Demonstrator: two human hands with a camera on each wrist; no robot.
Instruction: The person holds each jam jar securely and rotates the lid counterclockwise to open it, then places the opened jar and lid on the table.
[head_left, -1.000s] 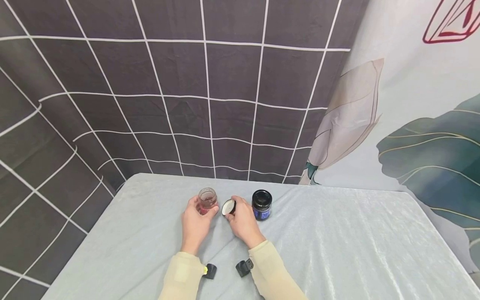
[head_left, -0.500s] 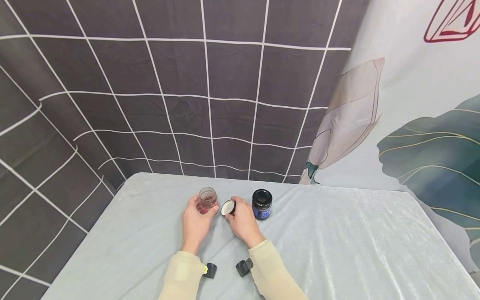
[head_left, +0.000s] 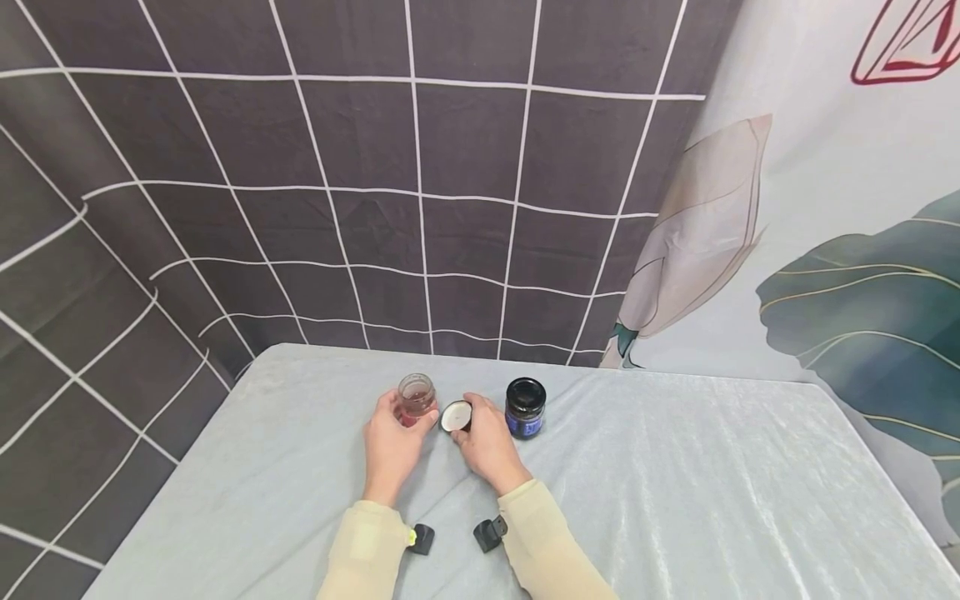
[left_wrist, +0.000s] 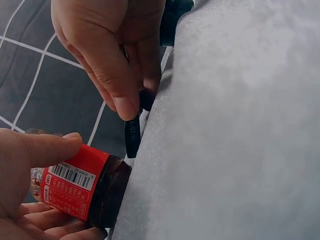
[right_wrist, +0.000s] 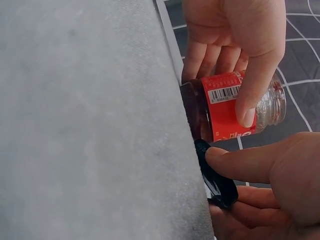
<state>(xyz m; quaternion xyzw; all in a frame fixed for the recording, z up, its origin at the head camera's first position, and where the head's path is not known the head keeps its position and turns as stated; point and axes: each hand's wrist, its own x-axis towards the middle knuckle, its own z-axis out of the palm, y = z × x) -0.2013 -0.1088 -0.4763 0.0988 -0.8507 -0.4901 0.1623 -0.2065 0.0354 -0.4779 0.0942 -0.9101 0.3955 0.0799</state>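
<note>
An uncovered glass jar (head_left: 416, 403) with a red label (left_wrist: 75, 175) stands upright on the cloth, dark contents in its lower part. My left hand (head_left: 393, 446) grips it from the left side, thumb across the label. Just right of the jar, my right hand (head_left: 486, 437) pinches a black lid (right_wrist: 216, 175) by its edge, low at the cloth. The lid's white inner side (head_left: 455, 416) faces up in the head view. Beside the right hand stands a second jar (head_left: 524, 408) with a black lid and blue label, untouched.
Pale grey cloth (head_left: 675, 483) covers the table. Behind it hangs a dark curtain with white grid lines (head_left: 360, 233), and a leaf-printed white one (head_left: 825, 267) at the right. A small black device (head_left: 490, 533) sits at each wrist.
The lid in my right hand has tipped slightly flatter, showing more of its white inside. The left hand and both jars keep their places.
</note>
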